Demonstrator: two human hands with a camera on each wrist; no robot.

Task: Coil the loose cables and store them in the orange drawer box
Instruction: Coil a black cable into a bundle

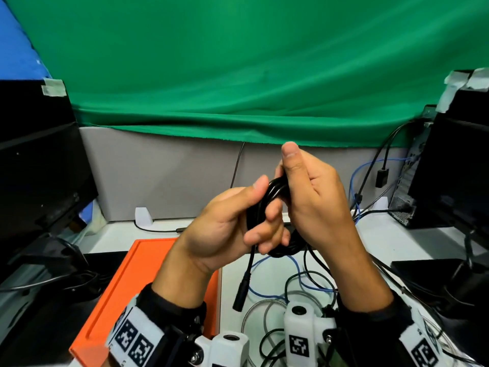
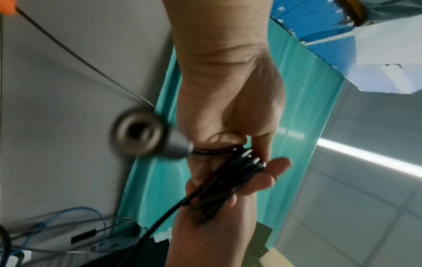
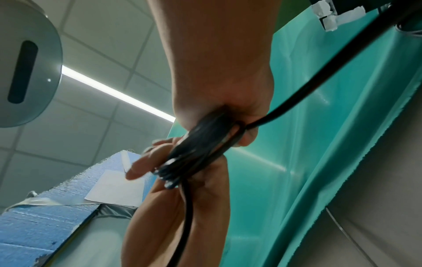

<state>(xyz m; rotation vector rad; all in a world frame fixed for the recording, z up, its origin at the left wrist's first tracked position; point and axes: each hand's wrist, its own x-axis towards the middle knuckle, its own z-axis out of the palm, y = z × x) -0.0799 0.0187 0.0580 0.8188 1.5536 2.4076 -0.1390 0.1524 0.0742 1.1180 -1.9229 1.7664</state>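
Both hands are raised above the table and hold one black cable coil [image 1: 275,190] between them. My left hand [image 1: 232,221] curls its fingers round the coil's lower part, thumb on top. My right hand [image 1: 315,197] grips the coil's far side with its thumb upright. The coil's free end hangs down to a black barrel connector [image 1: 240,294]. The orange drawer box [image 1: 124,287] lies below my left wrist. The left wrist view shows the coil [image 2: 228,178] and the blurred connector [image 2: 141,133]. In the right wrist view the coil [image 3: 200,150] sits between both hands.
Loose cables lie on the white table [image 1: 391,239] under my hands: a blue one [image 1: 301,279], a silver braided one [image 1: 255,311] and black ones. Black monitors [image 1: 37,168] stand left and right, with a PC tower [image 1: 412,181] at the right. A grey partition [image 1: 164,176] closes the back.
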